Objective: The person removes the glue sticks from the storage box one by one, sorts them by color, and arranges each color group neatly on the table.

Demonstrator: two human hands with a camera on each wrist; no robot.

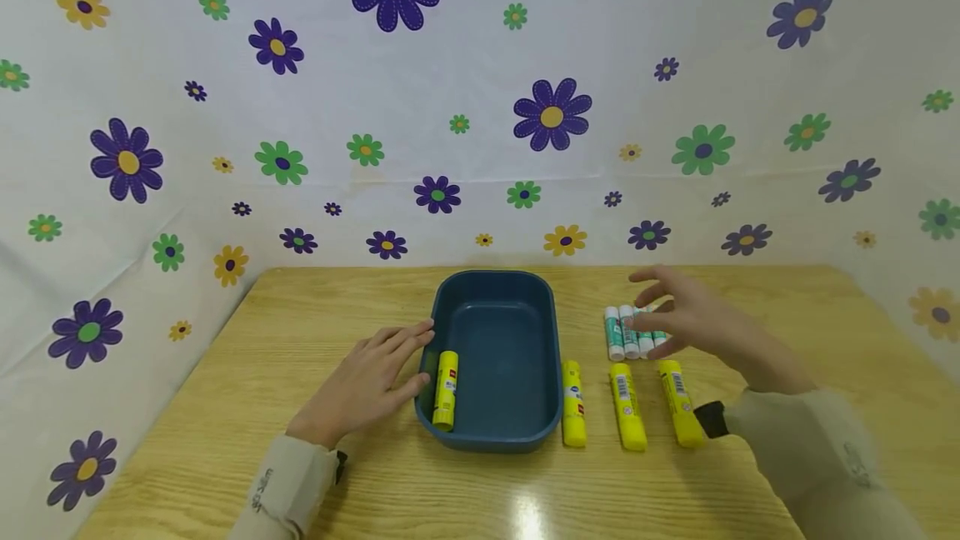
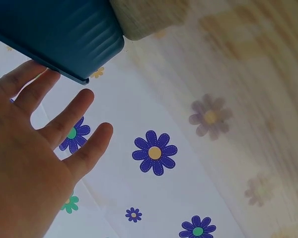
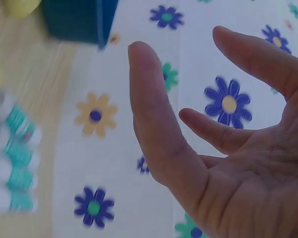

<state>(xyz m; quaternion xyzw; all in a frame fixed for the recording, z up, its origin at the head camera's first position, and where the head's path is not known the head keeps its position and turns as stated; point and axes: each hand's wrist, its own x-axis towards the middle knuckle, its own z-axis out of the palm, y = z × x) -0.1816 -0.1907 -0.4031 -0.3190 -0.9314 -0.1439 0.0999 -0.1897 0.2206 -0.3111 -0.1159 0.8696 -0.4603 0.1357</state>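
My left hand (image 1: 375,377) rests its fingertips on the left rim of a dark blue rectangular bin (image 1: 502,357); the left wrist view shows fingers (image 2: 39,82) at that rim. One yellow glue stick (image 1: 446,392) lies inside, along the bin's left wall. My right hand (image 1: 693,315) hovers over a row of several small white-and-teal glue sticks (image 1: 615,333), its fingers spread and loosely bent with nothing between them. In the right wrist view the same teal-labelled sticks (image 3: 21,176) lie off to the left of the hand (image 3: 228,144).
Right of the bin lie three more yellow glue sticks, a near one (image 1: 573,403), a middle one (image 1: 628,407) and a far one (image 1: 681,403). All rest on a wooden table (image 1: 337,290). A white flowered cloth (image 1: 465,157) hangs behind its back edge.
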